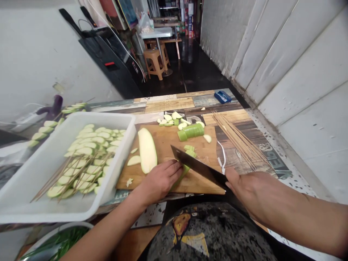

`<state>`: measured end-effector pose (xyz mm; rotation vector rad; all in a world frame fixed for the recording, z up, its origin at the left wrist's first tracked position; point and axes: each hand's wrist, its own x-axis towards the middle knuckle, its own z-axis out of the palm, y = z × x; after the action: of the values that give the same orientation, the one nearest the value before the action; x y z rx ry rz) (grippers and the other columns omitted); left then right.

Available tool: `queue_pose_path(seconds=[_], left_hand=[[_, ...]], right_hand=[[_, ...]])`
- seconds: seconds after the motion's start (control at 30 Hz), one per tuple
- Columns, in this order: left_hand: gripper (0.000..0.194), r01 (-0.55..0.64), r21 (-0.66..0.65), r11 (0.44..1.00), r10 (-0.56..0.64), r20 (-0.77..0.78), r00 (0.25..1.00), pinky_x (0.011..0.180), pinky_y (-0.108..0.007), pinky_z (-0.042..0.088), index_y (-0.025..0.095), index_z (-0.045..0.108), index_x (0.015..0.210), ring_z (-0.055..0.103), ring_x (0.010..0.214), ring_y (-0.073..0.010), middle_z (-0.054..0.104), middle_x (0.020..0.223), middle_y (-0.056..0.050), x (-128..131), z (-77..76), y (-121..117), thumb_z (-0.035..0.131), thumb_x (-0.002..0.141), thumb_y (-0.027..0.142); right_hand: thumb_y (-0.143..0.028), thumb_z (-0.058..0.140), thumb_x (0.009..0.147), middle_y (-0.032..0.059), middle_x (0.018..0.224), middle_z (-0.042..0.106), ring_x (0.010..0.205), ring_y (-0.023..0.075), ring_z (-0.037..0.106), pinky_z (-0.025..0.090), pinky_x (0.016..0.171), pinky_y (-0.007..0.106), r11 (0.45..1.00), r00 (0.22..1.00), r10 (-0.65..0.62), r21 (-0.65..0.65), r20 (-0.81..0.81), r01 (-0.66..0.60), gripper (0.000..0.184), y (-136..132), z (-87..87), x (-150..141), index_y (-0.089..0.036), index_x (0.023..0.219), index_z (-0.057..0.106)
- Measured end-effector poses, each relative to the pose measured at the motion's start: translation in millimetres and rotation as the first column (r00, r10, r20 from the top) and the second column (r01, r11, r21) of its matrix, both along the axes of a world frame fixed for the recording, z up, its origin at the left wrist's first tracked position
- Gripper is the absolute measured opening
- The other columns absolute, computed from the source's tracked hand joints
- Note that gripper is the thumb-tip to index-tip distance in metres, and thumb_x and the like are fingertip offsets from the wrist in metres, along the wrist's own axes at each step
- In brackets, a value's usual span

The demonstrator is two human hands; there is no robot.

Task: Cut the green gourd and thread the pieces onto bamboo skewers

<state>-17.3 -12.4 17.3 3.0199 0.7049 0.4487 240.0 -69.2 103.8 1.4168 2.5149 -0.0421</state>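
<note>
Above the board (165, 145), the right hand (246, 185) grips a knife (199, 166), long axis pointing far-left, left hand (164, 175) holding green vegetable (185, 171)

Bare forearms (114, 223) converge: left hand (160, 179) palm-down, fingers (174, 168) together, slightly bent; right hand (250, 185) closed in grip.

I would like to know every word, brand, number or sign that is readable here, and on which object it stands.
"E", seemingly: dark print on the tabletop; neighbouring letters unclear.
Blue packet: white lettering, too blurred to read.
Dark equipment by the wall and red items in the background: any writing is too small to read.
</note>
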Motion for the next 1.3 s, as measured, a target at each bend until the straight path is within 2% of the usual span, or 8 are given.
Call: queue_pose_path(seconds=[0.2, 0.3, 0.4, 0.63, 0.7, 0.9, 1.13, 1.3], left_hand=[[0.029, -0.071, -0.027, 0.997, 0.071, 0.011, 0.997, 0.085, -0.038, 0.049, 0.010, 0.054, 0.110, 0.052, 0.102, -0.0219, 0.058, 0.107, -0.014, 2.2, 2.1, -7.2, 0.045, 0.085, 0.020], [0.038, -0.191, -0.083, 0.978, 0.193, 0.017, 0.981, 0.090, -0.041, 0.046, 0.011, 0.050, 0.117, 0.047, 0.111, -0.0256, 0.052, 0.117, -0.017, 3.2, 1.2, -20.0, 0.049, 0.083, 0.025], [0.039, -0.267, -0.129, 0.955, 0.281, 0.098, 0.955, 0.093, -0.042, 0.043, 0.014, 0.047, 0.121, 0.043, 0.115, -0.0250, 0.047, 0.123, -0.016, 8.7, -3.6, -28.2, 0.048, 0.083, 0.019], [0.036, -0.358, -0.117, 0.926, 0.372, 0.142, 0.917, 0.092, -0.040, 0.043, 0.012, 0.051, 0.117, 0.047, 0.110, -0.0241, 0.050, 0.119, -0.015, 44.9, -10.1, -16.8, 0.049, 0.082, 0.020], [0.036, -0.343, -0.066, 0.937, 0.348, 0.103, 0.932, 0.092, -0.040, 0.044, 0.011, 0.052, 0.117, 0.048, 0.110, -0.0248, 0.053, 0.117, -0.015, 48.1, -9.3, -14.6, 0.050, 0.082, 0.021], [0.032, -0.127, 0.095, 0.987, 0.127, 0.012, 0.992, 0.091, -0.038, 0.047, 0.008, 0.054, 0.112, 0.053, 0.103, -0.0226, 0.061, 0.107, -0.013, 39.7, -2.8, -2.5, 0.049, 0.082, 0.017], [0.020, -0.084, 0.212, 0.974, 0.076, 0.048, 0.996, 0.085, -0.037, 0.051, 0.008, 0.060, 0.097, 0.057, 0.095, -0.0208, 0.064, 0.096, -0.014, 43.8, -0.4, 8.6, 0.047, 0.083, 0.013], [0.020, -0.084, 0.206, 0.975, 0.081, 0.022, 0.996, 0.086, -0.037, 0.051, 0.006, 0.060, 0.096, 0.057, 0.095, -0.0215, 0.064, 0.094, -0.013, 43.5, -0.5, 7.5, 0.046, 0.083, 0.014]], right_hand=[[-0.007, 0.054, 0.066, 0.0017, 0.052, 0.062, 0.044, 0.0170, 0.057, 0.015, 0.039, 0.025, 0.984, 0.998, -0.017, -0.176, 0.064, 0.028, 0.022, 4.2, -1.0, -6.1, -0.013, 0.087, 0.051], [-0.009, 0.048, 0.076, 0.0014, 0.052, 0.062, 0.044, 0.0162, 0.057, 0.018, 0.040, 0.025, 0.992, 1.000, 0.017, -0.128, -0.010, -0.018, 0.014, 13.0, -3.5, 4.6, -0.013, 0.089, 0.051], [-0.015, 0.042, 0.085, 0.0018, 0.052, 0.062, 0.044, 0.0153, 0.056, 0.019, 0.041, 0.026, 0.996, 0.996, 0.044, -0.078, -0.076, -0.050, 0.011, 30.5, -5.4, 20.4, -0.013, 0.090, 0.051], [-0.021, 0.036, 0.088, 0.0035, 0.054, 0.061, 0.046, 0.0150, 0.056, 0.019, 0.041, 0.024, 0.999, 0.995, 0.015, -0.044, -0.095, -0.020, 0.017, 57.8, -7.5, 35.8, -0.012, 0.092, 0.051], [-0.021, 0.039, 0.087, 0.0031, 0.051, 0.060, 0.043, 0.0150, 0.054, 0.015, 0.041, 0.025, 0.999, 0.996, 0.041, -0.032, -0.078, -0.044, 0.015, 55.3, -7.0, 37.1, -0.013, 0.088, 0.051], [-0.019, 0.045, 0.084, -0.0021, 0.043, 0.053, 0.034, 0.0122, 0.043, 0.011, 0.039, 0.026, 0.991, 0.987, 0.112, 0.091, -0.115, -0.101, 0.008, 43.0, -9.3, 46.5, -0.013, 0.090, 0.047], [-0.017, 0.047, 0.083, -0.0044, 0.043, 0.050, 0.032, 0.0092, 0.037, 0.011, 0.040, 0.026, 0.992, 0.978, 0.115, 0.073, -0.172, -0.104, 0.003, 34.2, -2.6, 44.7, -0.014, 0.084, 0.047], [-0.017, 0.050, 0.080, -0.0045, 0.043, 0.050, 0.032, 0.0094, 0.038, 0.014, 0.040, 0.026, 0.997, 0.985, 0.077, 0.010, -0.156, -0.076, 0.007, 32.7, 4.2, 40.1, -0.013, 0.086, 0.048]])
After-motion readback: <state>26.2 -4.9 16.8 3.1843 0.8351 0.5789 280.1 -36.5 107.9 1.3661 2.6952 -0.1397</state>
